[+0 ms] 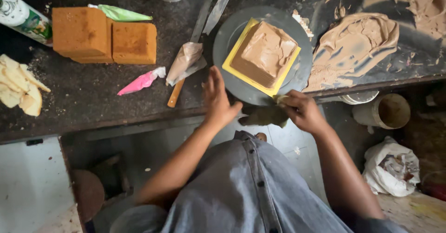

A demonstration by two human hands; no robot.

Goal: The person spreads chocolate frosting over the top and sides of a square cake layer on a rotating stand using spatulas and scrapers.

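**Head view: both hands on a dark piping bag at the table edge, cake on turntable just ahead**

Your right hand point(304, 112) is closed around the top of a dark olive piping bag point(264, 115), fingers curled tight on the twisted end. Your left hand point(218, 100) is open, fingers spread loosely, palm edge touching the other end of the bag. The bag sits at the front lip of the dark worktop point(93, 93), just below the grey turntable point(227, 42).

To do it well, my read:
- Keep the right-hand grip on the twist so filling can't back out.
- Let the left hand only guide the tip end, no squeezing.
- Stay over the worktop; the bag hangs partly past the edge, so a drip could land on your lap.

On the turntable: a square cake with brown frosting point(267, 49) on a yellow board point(232, 63), turned corner-on to you.

Around it:
- Beige piping bag point(186, 61) lying across a wooden-handled palette knife point(175, 93), just left of the turntable and near your left wrist. Easiest thing to knock.
- Pink piping bag point(141, 81) and green piping bag point(121, 14) further left.
- Two bare orange sponge blocks point(104, 35), well clear.
- Pale trimmings point(18, 84) at the far left.
- Smeared brown frosting point(357, 42) on the worktop to the right; keep your sleeve out of it.

Can't tell if the dark bag's tip is cut.
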